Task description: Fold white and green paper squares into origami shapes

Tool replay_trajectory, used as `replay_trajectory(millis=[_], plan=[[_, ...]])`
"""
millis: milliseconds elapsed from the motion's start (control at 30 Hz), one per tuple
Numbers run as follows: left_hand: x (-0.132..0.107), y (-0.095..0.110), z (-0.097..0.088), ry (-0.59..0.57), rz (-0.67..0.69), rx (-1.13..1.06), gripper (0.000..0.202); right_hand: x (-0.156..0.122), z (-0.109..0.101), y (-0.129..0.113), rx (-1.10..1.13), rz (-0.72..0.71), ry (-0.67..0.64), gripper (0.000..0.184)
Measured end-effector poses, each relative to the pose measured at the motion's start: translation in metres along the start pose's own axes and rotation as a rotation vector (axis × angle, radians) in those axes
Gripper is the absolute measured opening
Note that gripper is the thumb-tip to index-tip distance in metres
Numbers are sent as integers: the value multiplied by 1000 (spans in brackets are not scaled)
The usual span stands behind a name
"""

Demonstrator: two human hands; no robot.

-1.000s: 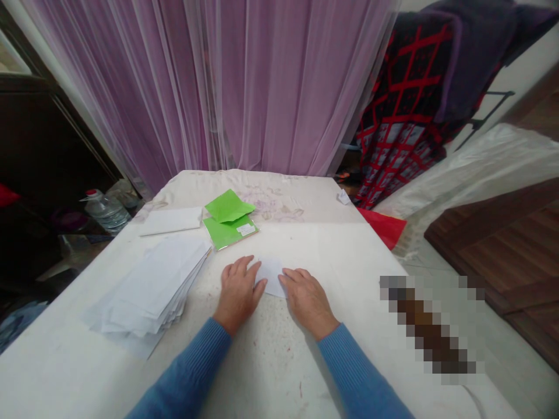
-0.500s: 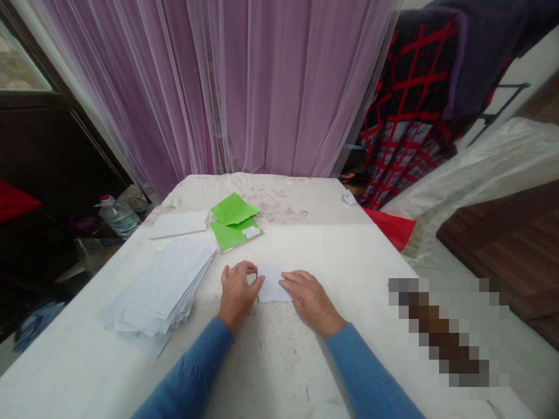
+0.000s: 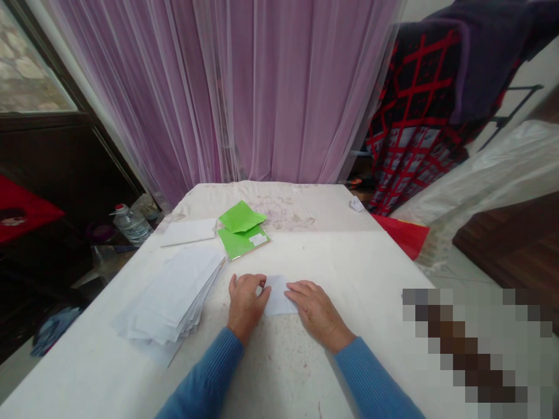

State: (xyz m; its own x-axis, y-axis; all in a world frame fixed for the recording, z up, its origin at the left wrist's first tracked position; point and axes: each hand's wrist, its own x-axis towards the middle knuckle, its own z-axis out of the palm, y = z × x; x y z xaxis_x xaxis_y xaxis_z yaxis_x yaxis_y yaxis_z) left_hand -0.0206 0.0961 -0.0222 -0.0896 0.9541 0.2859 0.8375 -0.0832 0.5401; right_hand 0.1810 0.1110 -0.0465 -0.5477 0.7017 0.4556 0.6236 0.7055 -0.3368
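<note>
Hanging beyond the far edge of the long white-clothed table [image 3: 349,262], sheer lilac curtains [image 3: 279,99] filling most of the background. Draping past the table's far right corner, a black blanket with a red lattice pattern [image 3: 414,116], above a crumpled white plastic sheet [image 3: 510,157]. Poking out beside the table's right edge, a bright red sheet [image 3: 402,234]. Standing below the table's far left corner, a clear plastic water bottle with a red cap [image 3: 131,225].

Lying on the table's left half, a thick, fanned stack of white paper sheets [image 3: 168,297]. Resting nearer the table's far edge, a flat white envelope [image 3: 188,232], just left of a green paper pack with a small white label [image 3: 241,244], a loose green paper square [image 3: 241,217] overlapping the pack's far edge. Sitting near the table's far right corner, a tiny folded white paper piece [image 3: 356,204].

Lying flat near the table's near edge, a small white paper rectangle [image 3: 277,295], between both hands. Curling narrow on the table, the left hand [image 3: 247,305], fingertips and thumb reaching the rectangle's left edge, any pinching impossible to tell. Spreading wide and flat, the right hand [image 3: 318,311], fingertips touching the rectangle's right edge. Covering both forearms, blue knit sleeves [image 3: 201,378].
</note>
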Motion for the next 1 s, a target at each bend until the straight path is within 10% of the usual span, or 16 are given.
replay_trajectory(millis=[1000], plan=[[-2, -4, 1, -56, 140, 124, 26, 1, -8, -9, -45, 89, -34, 40]])
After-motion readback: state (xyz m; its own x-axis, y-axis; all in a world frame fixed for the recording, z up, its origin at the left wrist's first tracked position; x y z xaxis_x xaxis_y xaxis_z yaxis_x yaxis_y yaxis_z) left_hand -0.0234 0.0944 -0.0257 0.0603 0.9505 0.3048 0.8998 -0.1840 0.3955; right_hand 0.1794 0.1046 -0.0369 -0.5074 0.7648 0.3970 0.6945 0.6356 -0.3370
